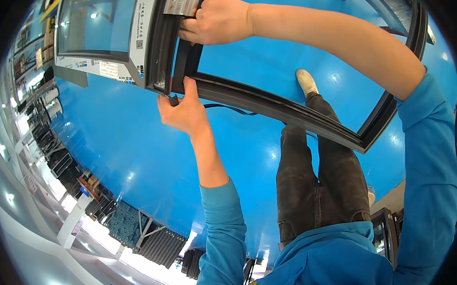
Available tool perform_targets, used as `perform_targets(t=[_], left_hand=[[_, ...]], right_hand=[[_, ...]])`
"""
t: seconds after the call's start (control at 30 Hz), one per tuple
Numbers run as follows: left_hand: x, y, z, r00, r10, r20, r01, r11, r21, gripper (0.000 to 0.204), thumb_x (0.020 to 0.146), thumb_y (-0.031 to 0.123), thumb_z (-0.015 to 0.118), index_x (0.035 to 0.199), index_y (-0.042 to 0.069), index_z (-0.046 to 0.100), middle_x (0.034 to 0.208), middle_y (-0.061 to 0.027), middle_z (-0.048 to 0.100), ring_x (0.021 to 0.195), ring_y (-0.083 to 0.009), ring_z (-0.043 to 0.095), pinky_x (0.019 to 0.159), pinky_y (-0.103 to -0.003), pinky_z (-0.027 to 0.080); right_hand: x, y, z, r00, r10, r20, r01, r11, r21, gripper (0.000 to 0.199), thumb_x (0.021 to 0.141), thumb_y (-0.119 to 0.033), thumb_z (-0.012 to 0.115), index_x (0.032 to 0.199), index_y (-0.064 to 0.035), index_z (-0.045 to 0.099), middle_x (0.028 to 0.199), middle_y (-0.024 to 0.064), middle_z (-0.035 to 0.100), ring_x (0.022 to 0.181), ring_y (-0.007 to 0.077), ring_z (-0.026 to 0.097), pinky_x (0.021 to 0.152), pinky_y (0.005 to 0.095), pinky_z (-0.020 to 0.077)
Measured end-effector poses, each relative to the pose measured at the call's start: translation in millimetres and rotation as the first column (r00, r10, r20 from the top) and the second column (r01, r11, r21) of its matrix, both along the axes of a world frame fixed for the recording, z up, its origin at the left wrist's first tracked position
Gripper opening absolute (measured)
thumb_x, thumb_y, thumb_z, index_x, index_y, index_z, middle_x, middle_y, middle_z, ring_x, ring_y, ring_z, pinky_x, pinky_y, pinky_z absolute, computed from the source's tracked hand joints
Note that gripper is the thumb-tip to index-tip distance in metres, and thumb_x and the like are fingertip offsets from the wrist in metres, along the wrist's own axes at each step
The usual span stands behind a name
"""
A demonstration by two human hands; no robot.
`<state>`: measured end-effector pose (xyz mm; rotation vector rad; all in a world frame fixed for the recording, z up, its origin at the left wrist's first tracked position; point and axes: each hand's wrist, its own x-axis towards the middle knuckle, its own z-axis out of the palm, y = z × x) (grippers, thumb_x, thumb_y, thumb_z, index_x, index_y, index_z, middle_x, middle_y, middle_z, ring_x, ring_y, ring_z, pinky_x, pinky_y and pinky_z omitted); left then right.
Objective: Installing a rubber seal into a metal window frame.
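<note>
A black window sash (283,115) stands swung out from its outer frame (159,54), with a silver metal hinge plate (182,2) at the top. At the sash's lower corner, my left hand (185,113) pinches a black rubber strip (174,100) between thumb and fingers. Part of a thin black strip hangs behind that wrist, below the sash. Higher up the same side, my right hand (223,21) is closed, its curled fingers pressed against the sash edge beside the outer frame. What those fingers hold is hidden.
Left of the outer frame is a glazed panel (93,23) with white protective film. Blue floor (136,136) lies below, with my shoe (306,82) under the sash. Stacked dark profiles (161,246) and racks line the left side. Another framed piece (386,8) stands at upper right.
</note>
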<state>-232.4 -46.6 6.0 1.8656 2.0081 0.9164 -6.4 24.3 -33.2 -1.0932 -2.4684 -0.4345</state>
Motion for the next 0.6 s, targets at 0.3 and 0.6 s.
perform_targets(t=[0.3, 0.6], left_hand=[[-2, 2, -4, 0.999, -0.04, -0.033, 0.041, 0.999, 0.031, 0.025, 0.078, 0.019, 0.081, 0.095, 0.002, 0.074, 0.077, -0.004, 0.069, 0.058, -0.0117, 0.046, 0.058, -0.024, 0.042], [0, 4, -8, 0.995, -0.078, 0.065, 0.072, 0.994, 0.084, 0.024, 0.079, 0.014, 0.08, 0.097, 0.001, 0.071, 0.078, -0.0052, 0.067, 0.056, -0.0124, 0.047, 0.053, -0.024, 0.042]], right_hand=[[-21, -22, 14, 0.982, -0.19, -0.025, 0.182, 0.966, -0.186, 0.018, 0.09, -0.017, 0.066, 0.107, -0.01, 0.062, 0.101, 0.0042, 0.062, 0.07, 0.0187, 0.066, 0.061, 0.029, 0.0544], [-16, -98, -16, 0.354, -0.767, -0.535, 0.289, 0.634, -0.717, 0.055, 0.093, -0.011, 0.062, 0.146, -0.0103, 0.05, 0.105, 0.0035, 0.071, 0.066, 0.0166, 0.058, 0.066, 0.0295, 0.05]])
